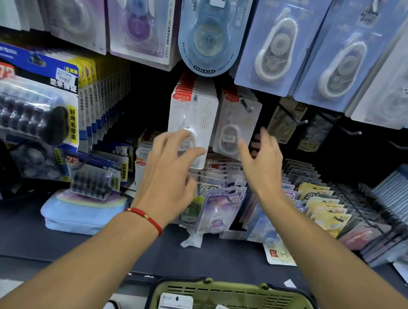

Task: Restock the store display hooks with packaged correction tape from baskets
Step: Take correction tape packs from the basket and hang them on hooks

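Your hands at the hooks, both holding nothing.
Your left hand [172,161] touches a white correction tape pack [192,118] with a red label; your right hand [260,160] is spread wide.

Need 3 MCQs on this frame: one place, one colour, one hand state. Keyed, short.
1. Where is the green basket?
A. bottom of view, below the shelf edge
B. hung on a hook
C. behind the pencil case

2. What colour is the bracelet on the left wrist?
A. blue
B. red
C. yellow

3. What is the right hand doing?
A. gripping a basket handle
B. pinching a pack
C. open, fingers spread, holding nothing

Key:
1 A, it sits at the frame's lower edge with packs inside.
2 B, a red cord circles the wrist.
3 C, its fingers are spread near the white hanging packs, with nothing in them.
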The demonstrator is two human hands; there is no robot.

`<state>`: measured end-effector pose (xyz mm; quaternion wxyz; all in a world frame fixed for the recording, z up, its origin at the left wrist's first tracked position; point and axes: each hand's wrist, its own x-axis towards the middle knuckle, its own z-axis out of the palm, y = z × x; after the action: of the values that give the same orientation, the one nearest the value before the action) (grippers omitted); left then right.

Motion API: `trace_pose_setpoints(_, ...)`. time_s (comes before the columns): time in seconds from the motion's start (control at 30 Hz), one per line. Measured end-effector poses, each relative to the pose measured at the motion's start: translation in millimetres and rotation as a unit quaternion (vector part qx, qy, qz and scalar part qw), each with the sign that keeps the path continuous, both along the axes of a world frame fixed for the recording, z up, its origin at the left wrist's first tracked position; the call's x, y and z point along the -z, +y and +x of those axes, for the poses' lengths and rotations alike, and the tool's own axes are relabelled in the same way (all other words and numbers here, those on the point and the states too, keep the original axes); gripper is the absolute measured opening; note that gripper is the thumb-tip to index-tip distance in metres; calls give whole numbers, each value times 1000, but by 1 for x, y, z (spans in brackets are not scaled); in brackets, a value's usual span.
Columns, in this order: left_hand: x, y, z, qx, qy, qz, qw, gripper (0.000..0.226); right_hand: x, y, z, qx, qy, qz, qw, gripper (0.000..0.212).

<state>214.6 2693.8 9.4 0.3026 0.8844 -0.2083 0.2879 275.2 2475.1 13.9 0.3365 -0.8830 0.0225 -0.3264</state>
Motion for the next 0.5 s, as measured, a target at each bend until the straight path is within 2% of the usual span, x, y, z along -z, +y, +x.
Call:
trace_pose_setpoints(0.07,1,3,2,3,3,19,1000,59,10,2,-9,-1,-103,-109,989,49)
trace_pose_setpoints(0.13,3,5,3,8,6,31,999,61,18,3,-11,-39,-161,-257,952,42)
trace_pose_setpoints(0.23,3,7,2,10,5,45,999,61,17,7,4,-47,-68,-400,913,60)
trace_pose_setpoints(0.33,4,10,2,15,11,57,998,60,10,8,25,-7,5,-452,892,74)
trace_pose_setpoints(0.5,6,12,4,13,6,70,997,60,6,7,55,-3,84,-435,897,79)
